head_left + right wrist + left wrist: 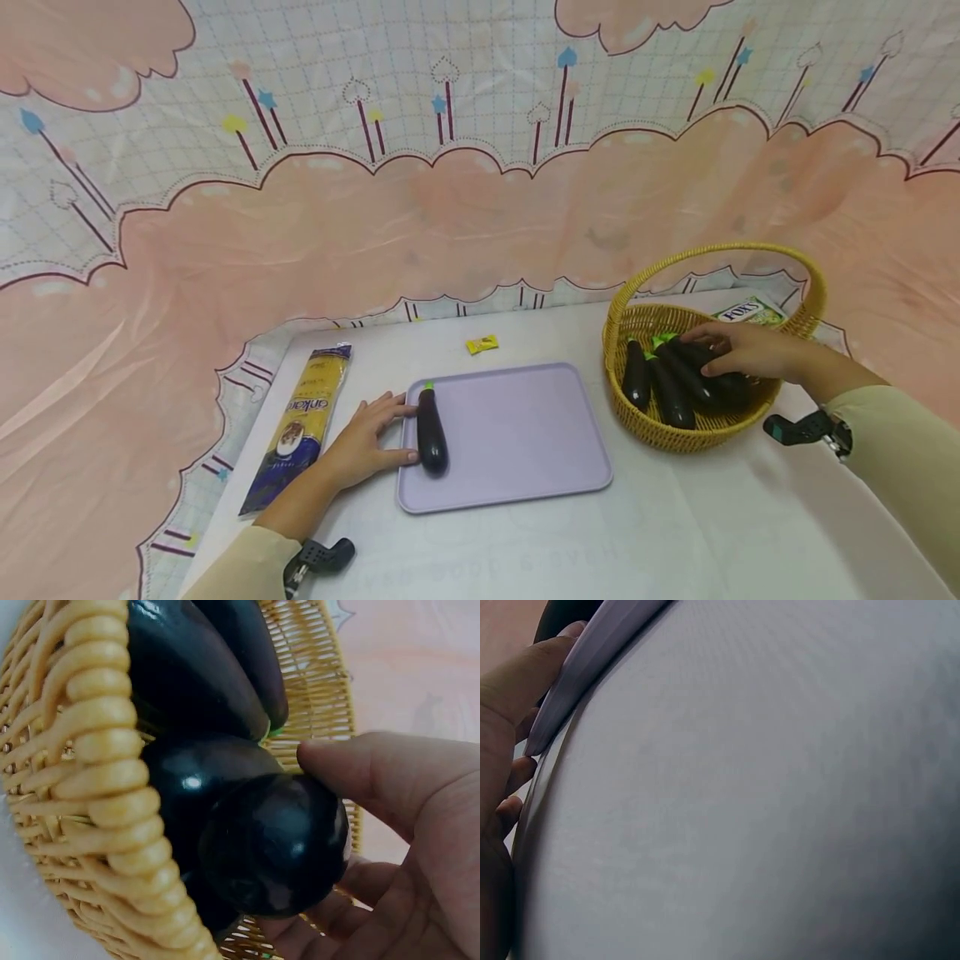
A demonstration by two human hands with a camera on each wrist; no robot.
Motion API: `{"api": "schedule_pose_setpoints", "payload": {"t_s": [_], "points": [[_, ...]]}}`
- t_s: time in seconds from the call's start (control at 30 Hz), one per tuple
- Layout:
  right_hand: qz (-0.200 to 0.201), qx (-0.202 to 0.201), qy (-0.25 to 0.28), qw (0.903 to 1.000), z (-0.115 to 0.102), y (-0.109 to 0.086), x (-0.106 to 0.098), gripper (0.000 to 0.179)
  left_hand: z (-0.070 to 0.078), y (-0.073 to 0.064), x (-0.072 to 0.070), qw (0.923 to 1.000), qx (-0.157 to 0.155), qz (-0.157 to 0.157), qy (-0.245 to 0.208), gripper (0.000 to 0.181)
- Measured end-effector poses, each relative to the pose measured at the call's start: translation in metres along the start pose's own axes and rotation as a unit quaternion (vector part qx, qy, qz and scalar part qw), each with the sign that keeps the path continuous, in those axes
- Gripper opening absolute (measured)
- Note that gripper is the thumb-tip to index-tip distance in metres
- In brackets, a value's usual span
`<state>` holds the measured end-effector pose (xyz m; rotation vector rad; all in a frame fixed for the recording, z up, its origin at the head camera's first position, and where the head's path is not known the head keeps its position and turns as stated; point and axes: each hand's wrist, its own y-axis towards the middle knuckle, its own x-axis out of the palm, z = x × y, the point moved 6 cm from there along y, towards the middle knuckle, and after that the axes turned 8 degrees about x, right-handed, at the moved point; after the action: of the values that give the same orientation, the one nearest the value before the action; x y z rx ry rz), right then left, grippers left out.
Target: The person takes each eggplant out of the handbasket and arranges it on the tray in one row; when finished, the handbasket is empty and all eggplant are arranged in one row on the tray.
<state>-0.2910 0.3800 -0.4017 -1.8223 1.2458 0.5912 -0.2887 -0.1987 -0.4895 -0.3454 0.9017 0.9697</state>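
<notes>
A dark purple eggplant (432,433) lies lengthwise along the left side of a lilac tray (517,442). My left hand (369,442) rests at the tray's left rim, thumb and forefinger spread, their tips right at the eggplant's side. In the left wrist view, the thumb (536,671) reaches over the tray rim (592,656). On the right, my right hand (750,350) reaches into a yellow wicker basket (645,429) of several eggplants. Its thumb and fingers curve around one eggplant (277,844), whose rounded end faces the right wrist camera. Other eggplants (195,664) lie beside it.
A blue and yellow packet marked "ankara" (300,425) lies left of the tray. Behind the tray is a small yellow wrapped sweet (482,343). A green and white FOX'S packet (753,311) lies behind the basket, whose tall handle (712,250) arches over it.
</notes>
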Motion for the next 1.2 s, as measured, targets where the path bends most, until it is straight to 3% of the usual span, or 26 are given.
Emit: {"api": "schedule_pose_setpoints", "payload": {"t_s": [0.3,0.5,0.83,1.2], "points": [[-0.003,-0.001,0.018,0.9998,-0.006,-0.008,0.004,0.06,0.001,-0.001,0.0,1.0,-0.002,-0.004,-0.001,0.079],[0.024,-0.026,0.026,0.999,-0.012,-0.014,0.0,0.06,0.001,0.0,-0.001,1.0,0.004,0.001,0.007,0.079],[0.024,-0.067,0.073,0.9948,-0.026,-0.032,-0.002,0.061,0.001,-0.002,-0.001,1.0,0.003,-0.001,0.005,0.079],[0.011,-0.08,0.049,0.9955,-0.045,-0.056,-0.003,0.06,-0.001,0.0,-0.001,1.0,-0.001,-0.005,0.003,0.081]]}}
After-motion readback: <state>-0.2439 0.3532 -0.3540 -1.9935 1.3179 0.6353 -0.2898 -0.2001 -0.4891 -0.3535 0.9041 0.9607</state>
